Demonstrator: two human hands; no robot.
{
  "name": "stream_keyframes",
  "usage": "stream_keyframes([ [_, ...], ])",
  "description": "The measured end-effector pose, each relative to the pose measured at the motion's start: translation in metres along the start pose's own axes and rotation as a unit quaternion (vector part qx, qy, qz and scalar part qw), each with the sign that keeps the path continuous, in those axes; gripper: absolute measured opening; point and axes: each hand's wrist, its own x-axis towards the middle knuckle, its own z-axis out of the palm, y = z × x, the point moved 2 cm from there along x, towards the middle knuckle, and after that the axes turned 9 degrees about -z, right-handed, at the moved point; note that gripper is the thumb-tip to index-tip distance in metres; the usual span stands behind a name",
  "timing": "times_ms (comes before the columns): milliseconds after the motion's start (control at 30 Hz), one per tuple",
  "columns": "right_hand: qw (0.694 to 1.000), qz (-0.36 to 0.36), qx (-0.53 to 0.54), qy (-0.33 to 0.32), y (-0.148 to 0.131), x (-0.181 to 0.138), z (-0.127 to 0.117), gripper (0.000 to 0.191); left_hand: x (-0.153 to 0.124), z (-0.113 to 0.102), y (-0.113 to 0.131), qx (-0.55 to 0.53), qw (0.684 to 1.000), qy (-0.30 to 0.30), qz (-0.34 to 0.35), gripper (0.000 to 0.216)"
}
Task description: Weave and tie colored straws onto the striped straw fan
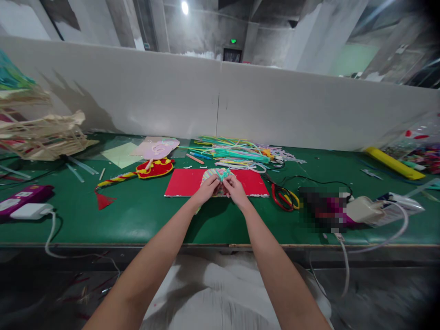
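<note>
Over a red board (180, 182) at the middle of the table, both hands meet fingertip to fingertip. My left hand (210, 185) is closed in a pinch at the left side of a teal pipe cleaner piece (224, 174). From the right, my right hand (233, 187) pinches the same teal piece. Under them lies a pastel striped craft piece (209, 173) with a rounded top, partly hidden by my fingers. Scissors (285, 198) with red and yellow handles rest just right of the board.
Many pipe cleaners (237, 151) lie in a heap behind the board. A red and yellow fan-shaped craft (155, 168) with a tassel is at left, near a lilac piece (160, 149). Power strips (25, 198) and cables flank the work area. A pale partition (154, 91) stands behind.
</note>
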Motion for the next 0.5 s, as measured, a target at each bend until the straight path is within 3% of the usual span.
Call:
stream_keyframes([
  [500,0.992,-0.084,-0.086,0.029,0.0034,-0.0007,-0.0017,0.023,0.001,-0.0016,-0.002,0.078,0.996,0.004,0.035,0.021],
])
